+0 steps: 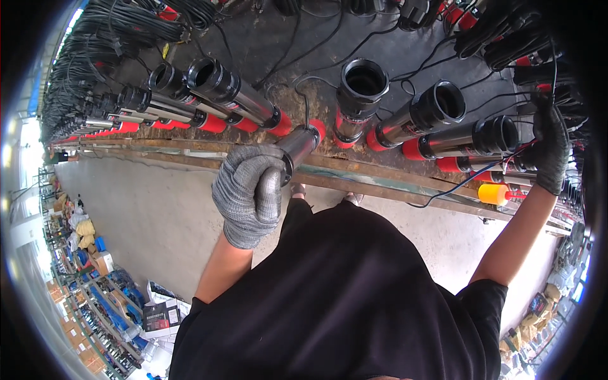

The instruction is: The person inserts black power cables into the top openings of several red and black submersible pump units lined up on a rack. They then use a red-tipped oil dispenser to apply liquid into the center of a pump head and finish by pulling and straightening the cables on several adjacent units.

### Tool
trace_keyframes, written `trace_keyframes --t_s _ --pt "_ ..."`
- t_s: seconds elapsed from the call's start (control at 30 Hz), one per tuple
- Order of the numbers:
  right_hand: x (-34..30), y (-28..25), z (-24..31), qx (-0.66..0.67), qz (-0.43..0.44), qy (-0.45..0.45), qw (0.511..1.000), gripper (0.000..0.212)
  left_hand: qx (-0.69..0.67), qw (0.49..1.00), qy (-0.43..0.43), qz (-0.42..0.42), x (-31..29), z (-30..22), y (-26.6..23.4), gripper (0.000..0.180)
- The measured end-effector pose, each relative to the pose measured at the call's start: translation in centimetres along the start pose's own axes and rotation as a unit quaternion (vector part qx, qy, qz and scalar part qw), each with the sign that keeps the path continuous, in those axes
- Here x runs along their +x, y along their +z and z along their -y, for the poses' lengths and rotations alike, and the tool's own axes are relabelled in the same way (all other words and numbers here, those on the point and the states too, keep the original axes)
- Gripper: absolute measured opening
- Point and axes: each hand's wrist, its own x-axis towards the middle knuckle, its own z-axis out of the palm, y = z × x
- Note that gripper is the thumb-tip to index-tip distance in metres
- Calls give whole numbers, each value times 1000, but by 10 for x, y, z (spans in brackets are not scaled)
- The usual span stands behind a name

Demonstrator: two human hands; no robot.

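Head view takes in a pale concrete floor (145, 202) below and beyond the left hand (248, 193), and above it the long counter (286, 101), whose near edge runs past both hands. Bundles of black cable (126, 31) crowd the counter, beyond the left hand and around the right hand (550, 142). Next in size come the steel cylinders with red bases: one group (231, 95) stands just beyond the left hand, and an upright cylinder (354, 109) heads another between the two hands.

The tilted cylinder (299, 151) is the piece being handled. Doing this well seems to call for a full, firm grip around the smooth barrel, with the weight borne by the counter edge as long as possible, since it leans out over the floor. Its cable should have slack so that nothing tugs at the red end, and the upright neighbour looks close enough to be knocked by a sideways swing. It lies just to the right of the left hand, its near end at the curled fingers and its red end pointing away, well apart from the right hand.

The left hand, in a grey knit glove, is closed on that near end; how far the fingers wrap is hidden. The right hand, in a darker glove, is up among cables, and I cannot tell whether it grips one. Just below it sits a yellow object with a red stem (493, 194). Thinnest of all, a dark lead (453, 195) droops over the edge, left of the right hand.
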Motion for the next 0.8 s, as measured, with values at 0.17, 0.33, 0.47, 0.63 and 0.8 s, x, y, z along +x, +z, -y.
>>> trace_keyframes --t_s 0.17,0.33,0.47,0.63,0.8 --pt "-4 16 3 20 -78 -33 996 43 -4 1000 -7 -1 -4 -2 -3 7" --pt "21 -33 -23 106 -63 41 992 38 -12 1000 1 -8 -7 -3 -1 6" --pt "16 -15 -15 132 -73 40 988 42 -2 1000 7 -10 -8 -6 0 7" --pt "8 0 -9 147 -116 9 982 40 24 999 23 7 -9 -8 0 13" --pt "16 -14 -25 71 -96 -39 992 38 30 999 17 3 -8 -12 4 17"
